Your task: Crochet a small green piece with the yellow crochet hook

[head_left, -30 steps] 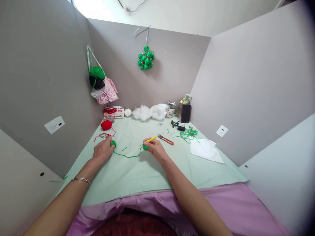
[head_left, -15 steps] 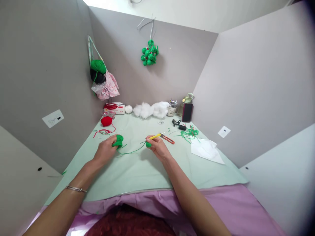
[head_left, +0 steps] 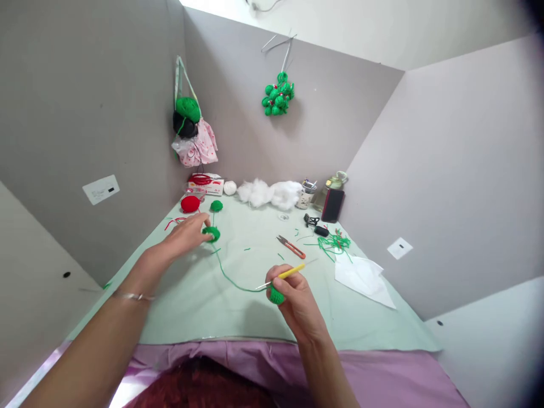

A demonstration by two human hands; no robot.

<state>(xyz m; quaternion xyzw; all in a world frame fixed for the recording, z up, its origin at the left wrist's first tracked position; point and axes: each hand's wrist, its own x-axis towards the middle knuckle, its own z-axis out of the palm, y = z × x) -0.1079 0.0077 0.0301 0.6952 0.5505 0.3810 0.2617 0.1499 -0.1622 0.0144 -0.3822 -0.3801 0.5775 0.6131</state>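
My left hand (head_left: pixel 187 235) is at the left of the table, its fingers apart beside a green crocheted piece (head_left: pixel 212 233); whether they grip it is unclear. Behind that piece lies a small green yarn ball (head_left: pixel 216 205), joined to it by a thread. In my right hand (head_left: pixel 297 300), nearer the front edge, are a yellow-handled crochet hook (head_left: pixel 292 271) and a small green crocheted piece (head_left: pixel 276 294). A loose green strand (head_left: pixel 232 281) curves over the cloth between the two hands.
Orange snips (head_left: pixel 292 247) lie right of centre. White stuffing (head_left: pixel 272 194), a pen cup (head_left: pixel 305 195), and a phone (head_left: pixel 332 205) line the back. Green scraps (head_left: pixel 335 242) and white paper (head_left: pixel 361 279) are at right, a red yarn ball (head_left: pixel 190 204) at left.
My right hand has moved nearer with the hook and green piece. The fingers of my left hand have spread, and a green ball now shows behind it. The view has shifted.
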